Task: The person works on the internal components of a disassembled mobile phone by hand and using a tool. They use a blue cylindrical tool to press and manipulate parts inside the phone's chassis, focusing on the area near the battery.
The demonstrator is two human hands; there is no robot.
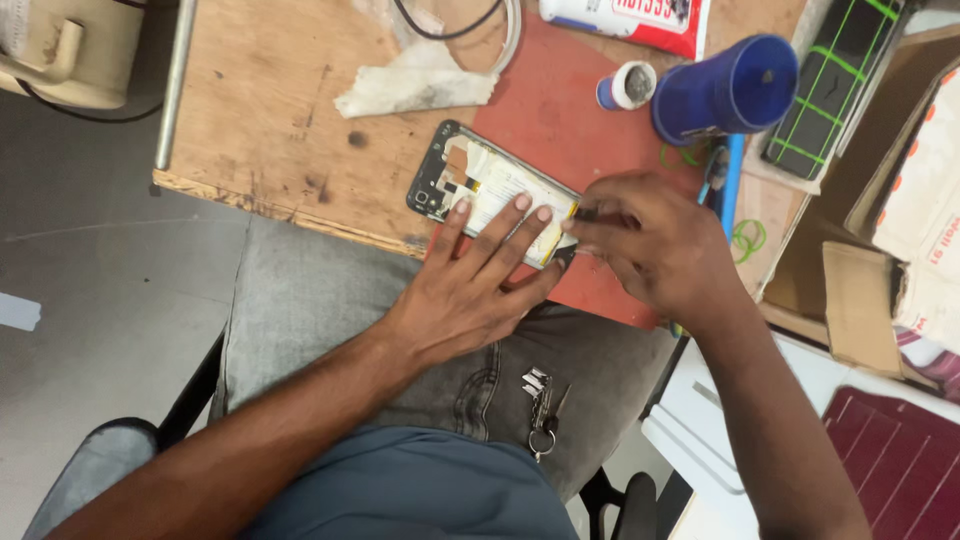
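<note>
Pinning the opened phone (495,195) flat at the wooden table's (260,100) near edge, left hand (470,285) splayed; right hand (655,240) pinches a thin tool (590,214) at its end. Light, fragile-looking — best held by the frame.

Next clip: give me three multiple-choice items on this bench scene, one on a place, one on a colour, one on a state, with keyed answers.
1. Where does the opened phone lie?
A. on the person's lap
B. at the near edge of the wooden table, partly on the red mat
C. inside the cardboard box

2. What colour is the cup lying on its side?
A. blue
B. yellow
C. white

3. What is the left hand doing?
A. hanging free
B. gripping the keys
C. pressing flat on the phone

Answers: B, the phone spans wood and mat; A, its body is blue; C, fingers spread across the phone while the right hand works a small tool at its end.
</note>
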